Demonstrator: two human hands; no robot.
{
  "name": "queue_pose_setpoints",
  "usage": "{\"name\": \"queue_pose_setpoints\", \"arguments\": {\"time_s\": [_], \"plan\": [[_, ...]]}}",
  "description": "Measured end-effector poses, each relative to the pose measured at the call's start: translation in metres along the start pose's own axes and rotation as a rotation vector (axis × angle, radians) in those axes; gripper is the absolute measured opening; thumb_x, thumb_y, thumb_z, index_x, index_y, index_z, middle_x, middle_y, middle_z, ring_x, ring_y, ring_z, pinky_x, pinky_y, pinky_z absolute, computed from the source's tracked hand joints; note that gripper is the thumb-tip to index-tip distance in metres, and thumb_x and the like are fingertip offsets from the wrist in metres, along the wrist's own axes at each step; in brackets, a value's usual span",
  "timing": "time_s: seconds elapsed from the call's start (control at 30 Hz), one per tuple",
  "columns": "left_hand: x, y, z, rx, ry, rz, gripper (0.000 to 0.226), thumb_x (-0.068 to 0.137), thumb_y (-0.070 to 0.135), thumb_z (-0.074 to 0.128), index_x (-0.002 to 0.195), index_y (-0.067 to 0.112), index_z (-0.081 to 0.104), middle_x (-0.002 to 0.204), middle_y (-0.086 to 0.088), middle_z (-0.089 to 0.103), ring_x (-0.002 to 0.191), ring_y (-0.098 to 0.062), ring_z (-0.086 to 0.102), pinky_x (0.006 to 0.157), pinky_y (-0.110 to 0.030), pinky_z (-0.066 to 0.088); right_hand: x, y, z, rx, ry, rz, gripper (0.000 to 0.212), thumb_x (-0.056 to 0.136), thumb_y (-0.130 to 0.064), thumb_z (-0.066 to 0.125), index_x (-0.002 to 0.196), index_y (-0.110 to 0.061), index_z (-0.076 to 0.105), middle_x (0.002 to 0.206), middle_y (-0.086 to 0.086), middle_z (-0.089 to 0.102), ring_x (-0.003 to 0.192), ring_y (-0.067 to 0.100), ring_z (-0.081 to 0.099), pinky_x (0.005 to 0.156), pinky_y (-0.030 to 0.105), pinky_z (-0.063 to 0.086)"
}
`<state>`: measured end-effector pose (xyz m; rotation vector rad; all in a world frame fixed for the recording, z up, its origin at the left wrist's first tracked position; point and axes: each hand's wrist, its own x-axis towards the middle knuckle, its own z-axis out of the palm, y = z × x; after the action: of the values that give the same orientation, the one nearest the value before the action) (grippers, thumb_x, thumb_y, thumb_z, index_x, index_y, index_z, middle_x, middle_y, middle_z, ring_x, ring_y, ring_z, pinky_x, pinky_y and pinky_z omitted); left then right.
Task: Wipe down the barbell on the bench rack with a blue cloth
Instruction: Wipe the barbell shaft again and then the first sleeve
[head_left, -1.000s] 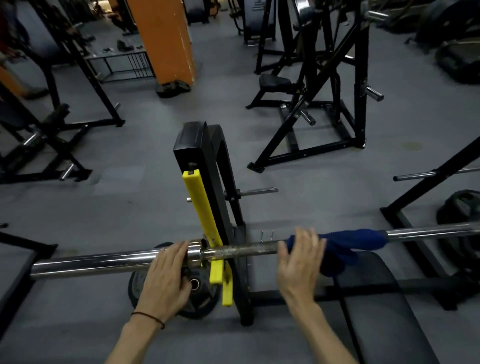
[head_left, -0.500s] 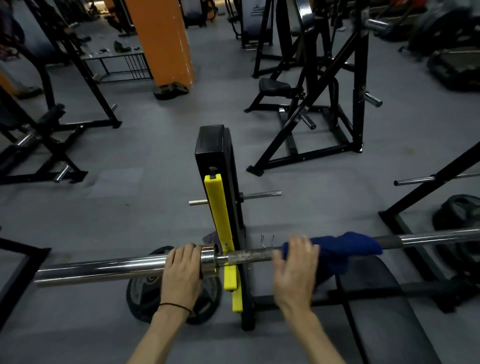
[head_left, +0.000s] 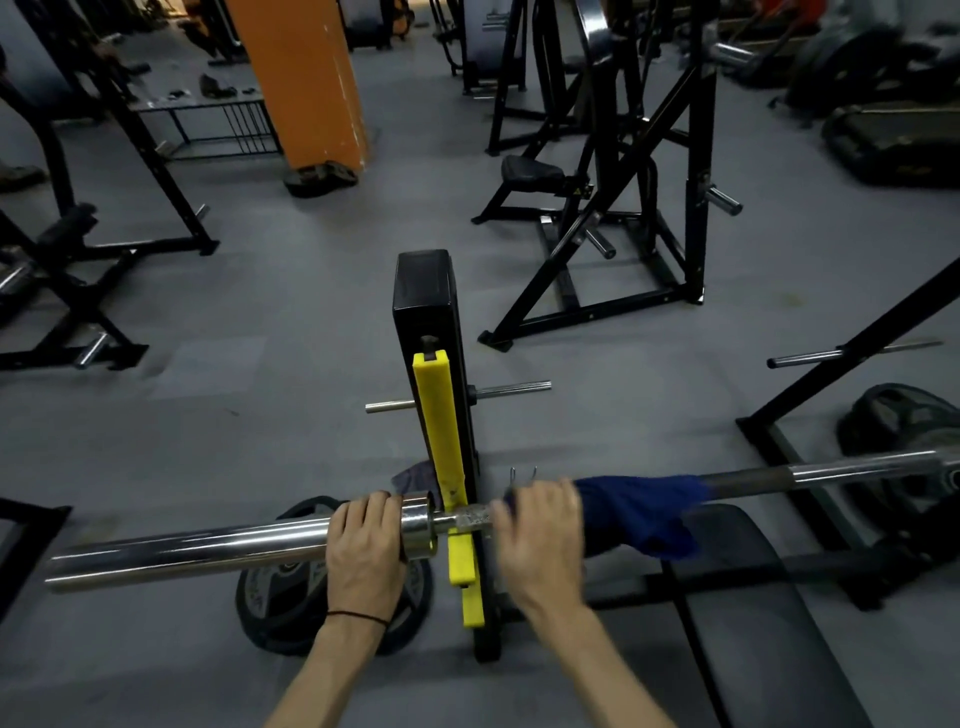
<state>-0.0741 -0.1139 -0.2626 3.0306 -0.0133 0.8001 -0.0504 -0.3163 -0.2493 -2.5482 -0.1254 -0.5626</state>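
Observation:
A chrome barbell (head_left: 187, 553) lies across the bench rack from left to right. My left hand (head_left: 366, 545) grips its thick sleeve right beside the collar. My right hand (head_left: 543, 545) holds a blue cloth (head_left: 641, 512) wrapped over the thin shaft, just right of the yellow-lined rack upright (head_left: 441, 415). The cloth trails to the right of my fingers and hangs a little below the bar. The shaft continues bare toward the far right (head_left: 857, 467).
A black bench pad (head_left: 763, 634) lies under the bar at lower right. A weight plate (head_left: 280, 608) leans on the floor below my left hand. Black machines and racks (head_left: 613, 197) stand behind, an orange pillar (head_left: 306, 78) at the back.
My right hand has slid the blue cloth leftward along the shaft toward the rack upright. My left hand stays by the collar. The view has shifted so the upright sits more central.

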Motion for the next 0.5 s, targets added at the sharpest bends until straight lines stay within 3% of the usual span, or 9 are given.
{"name": "queue_pose_setpoints", "arguments": {"time_s": [0.07, 0.17, 0.3, 0.4, 0.5], "plan": [[0.000, -0.003, 0.002, 0.002, 0.010, 0.026, 0.043, 0.064, -0.015, 0.068, 0.103, 0.001, 0.066, 0.095, -0.014, 0.061, 0.084, -0.035, 0.058, 0.084, -0.046, 0.048, -0.003, -0.010, 0.007, -0.009, -0.094, -0.151, 0.042, 0.108, -0.047, 0.028, 0.093, -0.021, 0.058, 0.090, -0.003, 0.054, 0.088, 0.019, 0.049, 0.104, 0.039, 0.036], [0.000, -0.009, 0.003, -0.002, 0.033, 0.064, 0.043, 0.065, -0.014, 0.066, 0.105, 0.001, 0.066, 0.096, -0.015, 0.063, 0.084, -0.035, 0.059, 0.085, -0.045, 0.046, 0.006, 0.042, -0.011, -0.111, -0.122, -0.290, 0.032, 0.106, -0.041, 0.038, 0.099, -0.021, 0.062, 0.091, -0.003, 0.057, 0.085, 0.020, 0.051, 0.093, 0.038, 0.041], [-0.001, -0.004, 0.002, -0.014, 0.027, 0.047, 0.050, 0.060, -0.014, 0.069, 0.108, 0.000, 0.066, 0.097, -0.015, 0.063, 0.086, -0.035, 0.059, 0.087, -0.046, 0.047, 0.014, 0.119, -0.054, -0.243, 0.031, -0.088, 0.036, 0.104, -0.034, 0.040, 0.101, -0.011, 0.068, 0.099, 0.006, 0.063, 0.095, 0.032, 0.059, 0.105, 0.048, 0.042], [-0.001, 0.000, 0.003, -0.031, 0.022, 0.007, 0.050, 0.060, -0.014, 0.067, 0.107, 0.001, 0.065, 0.097, -0.014, 0.062, 0.086, -0.035, 0.058, 0.088, -0.046, 0.047, 0.007, 0.071, -0.029, -0.258, 0.109, 0.163, 0.036, 0.101, -0.036, 0.041, 0.091, -0.012, 0.067, 0.097, 0.011, 0.062, 0.100, 0.036, 0.057, 0.110, 0.054, 0.037], [0.001, 0.000, 0.001, -0.037, 0.010, 0.007, 0.051, 0.059, -0.014, 0.068, 0.107, 0.003, 0.064, 0.095, -0.013, 0.061, 0.085, -0.034, 0.056, 0.086, -0.045, 0.047, -0.009, -0.008, 0.009, -0.069, -0.043, -0.049, 0.030, 0.101, -0.038, 0.043, 0.099, -0.018, 0.065, 0.098, 0.003, 0.061, 0.098, 0.026, 0.054, 0.109, 0.047, 0.035]]}}
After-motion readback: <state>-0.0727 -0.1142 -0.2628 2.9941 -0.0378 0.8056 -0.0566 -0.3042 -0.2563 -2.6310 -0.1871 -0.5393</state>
